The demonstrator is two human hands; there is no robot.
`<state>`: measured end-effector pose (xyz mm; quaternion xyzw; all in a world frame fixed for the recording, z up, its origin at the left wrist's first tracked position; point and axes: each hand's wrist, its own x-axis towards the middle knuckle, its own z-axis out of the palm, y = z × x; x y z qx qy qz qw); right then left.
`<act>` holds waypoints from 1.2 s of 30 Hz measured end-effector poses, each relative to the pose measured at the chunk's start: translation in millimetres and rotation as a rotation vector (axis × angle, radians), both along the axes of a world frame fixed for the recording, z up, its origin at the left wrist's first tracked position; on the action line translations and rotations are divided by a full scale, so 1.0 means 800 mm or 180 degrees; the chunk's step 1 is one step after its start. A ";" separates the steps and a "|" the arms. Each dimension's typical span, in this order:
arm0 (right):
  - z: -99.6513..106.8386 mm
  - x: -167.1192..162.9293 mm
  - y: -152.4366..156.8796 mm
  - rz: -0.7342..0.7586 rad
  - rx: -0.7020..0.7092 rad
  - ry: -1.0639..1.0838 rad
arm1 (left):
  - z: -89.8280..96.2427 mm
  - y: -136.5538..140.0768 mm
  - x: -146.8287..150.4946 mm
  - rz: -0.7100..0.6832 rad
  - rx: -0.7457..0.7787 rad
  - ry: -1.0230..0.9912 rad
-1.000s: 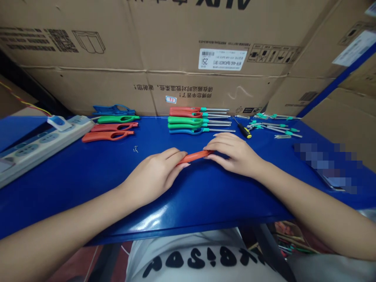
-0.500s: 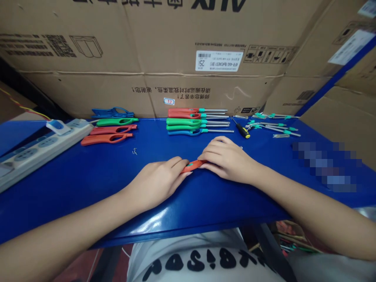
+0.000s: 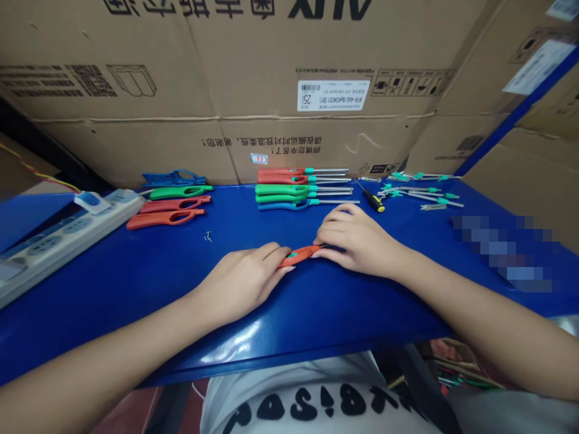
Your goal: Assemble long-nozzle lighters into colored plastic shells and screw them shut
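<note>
An orange long-neck lighter handle (image 3: 298,256) with a small green part on it lies between my hands, above the blue table. My left hand (image 3: 253,268) is closed round its left end, hiding that part. At the other end my right hand (image 3: 350,238) has its fingers pinched together; the thumb is close against the tip of the handle. Something thin and dark shows by these fingertips, too small to name. Behind my hands lies a row of lighters (image 3: 283,190) with metal tubes, in red, green and blue.
Empty lighter handles (image 3: 165,218) lie at the left, beside a white power strip (image 3: 67,232). A screwdriver (image 3: 374,201) and metal tubes with green ends (image 3: 423,194) lie at the back right. Small metal bits (image 3: 208,236) rest left of centre. A cardboard wall (image 3: 181,135) stands behind.
My right fingertips have shifted slightly right, so more of the handle's right end shows. My left hand keeps its hold. The view has tilted a little.
</note>
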<state>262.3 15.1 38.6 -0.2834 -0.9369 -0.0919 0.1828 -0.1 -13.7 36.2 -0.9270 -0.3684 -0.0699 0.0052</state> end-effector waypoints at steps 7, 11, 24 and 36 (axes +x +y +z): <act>0.015 0.045 0.022 -0.0470 -0.0224 -0.0132 | 0.002 0.014 -0.011 0.0118 0.0225 0.0049; 0.011 0.050 0.028 -0.0494 -0.0277 -0.0147 | 0.001 0.017 -0.016 0.0094 0.0332 0.0001; 0.012 0.018 0.004 0.0062 -0.1272 -0.0420 | -0.003 0.008 -0.009 -0.0557 0.1265 -0.0101; 0.005 0.012 0.003 0.0160 -0.0065 -0.0246 | -0.008 0.013 -0.008 -0.0358 0.0523 -0.0617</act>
